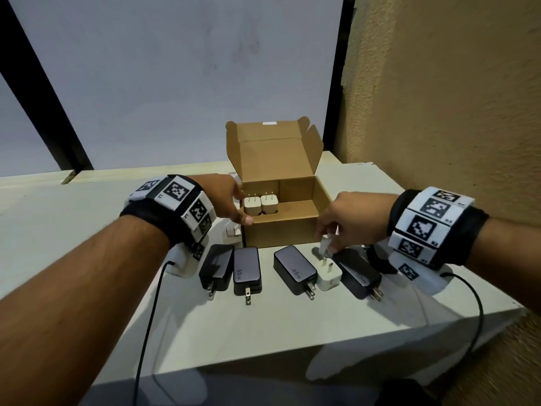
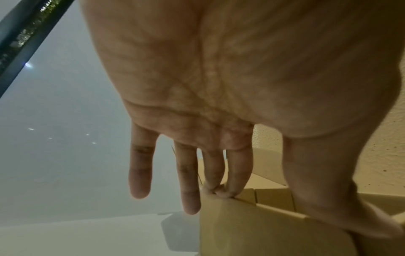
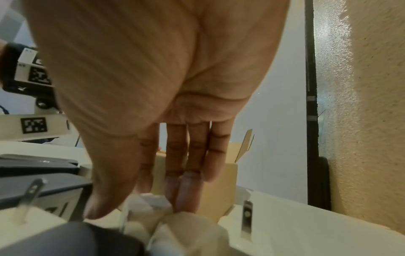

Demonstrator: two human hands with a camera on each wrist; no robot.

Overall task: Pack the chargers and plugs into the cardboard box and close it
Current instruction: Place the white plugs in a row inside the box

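Observation:
An open cardboard box (image 1: 278, 232) stands mid-table with its lid (image 1: 275, 153) raised. Two white plugs (image 1: 260, 206) stand inside at the left, prongs up. My left hand (image 1: 238, 206) rests on the box's left front corner, fingers fairly straight, fingertips (image 2: 223, 192) on the rim of the box (image 2: 263, 230). My right hand (image 1: 326, 238) pinches a white plug (image 1: 325, 244) just above the table, right of the box; thumb and fingers close round the plug (image 3: 153, 202). Several black chargers (image 1: 247, 271) lie in a row in front.
Another white plug (image 1: 329, 278) lies between two black chargers (image 1: 294, 269), (image 1: 358, 272). One more white plug (image 1: 231, 234) sits left of the box, partly behind my left wrist. A textured wall (image 1: 439, 112) rises close on the right. The table edge (image 1: 322, 344) runs near me.

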